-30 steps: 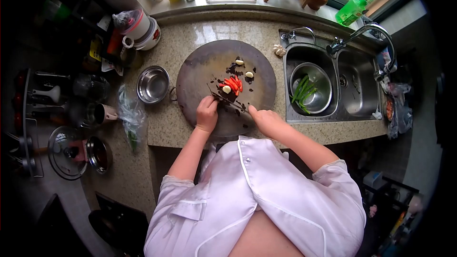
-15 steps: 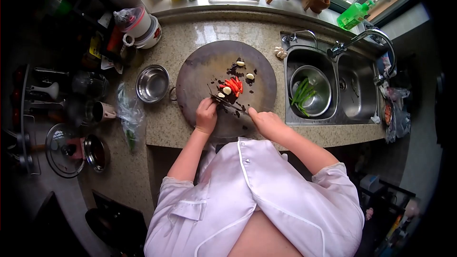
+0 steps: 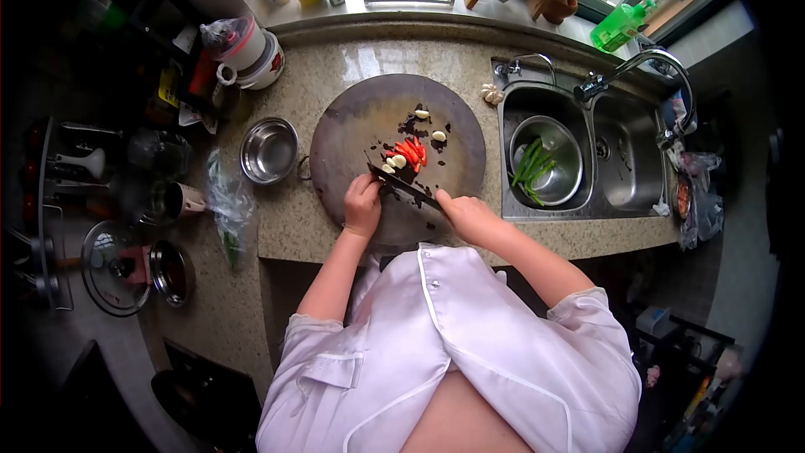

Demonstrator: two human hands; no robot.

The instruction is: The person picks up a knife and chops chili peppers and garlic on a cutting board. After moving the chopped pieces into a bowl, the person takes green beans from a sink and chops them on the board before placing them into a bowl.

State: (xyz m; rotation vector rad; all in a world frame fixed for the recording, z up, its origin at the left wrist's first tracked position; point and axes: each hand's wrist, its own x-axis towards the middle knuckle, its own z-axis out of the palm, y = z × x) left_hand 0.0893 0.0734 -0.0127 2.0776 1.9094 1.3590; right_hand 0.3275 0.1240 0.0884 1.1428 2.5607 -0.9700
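Knife [image 3: 405, 185] is gripped at its near right end by the right hand [image 3: 468, 216], whose fingers are closed around the handle. The dark blade is angled toward the far left, across the near half of a round cutting board [image 3: 348, 117]. The left hand [image 3: 362, 208] is held at the other end of the blade, with its fingers bunched together near the tip; whether anything is pinched between them cannot be told, as the view is blocked by the hand itself.

Two pale garlic cloves [image 3: 399, 162] are seen just beyond the blade, close to the left hand's fingers, and one smaller pale piece [image 3: 388, 168] is seen next to them. Cut red chili pieces [image 3: 409, 151] are heaped just to the far right of these. Another garlic clove [image 3: 438, 136] is placed farther right, and one more is set toward the far edge. Dark scraps [image 3: 408, 126] are scattered around the heap and along the blade.

The board is supported by a speckled stone surface [image 3: 289, 235]. To its left, a round steel bowl [image 3: 269, 150] is placed, with a clear plastic bag [image 3: 228, 193] left of it and nearer. To the right, a double-basin sink [image 3: 646, 176] is set into the surface; in its left basin a metal bowl [image 3: 568, 174] is seen, in which long green vegetable pieces [image 3: 532, 169] are held. Garlic bulbs [image 3: 492, 94] are set beside the sink's far left corner.
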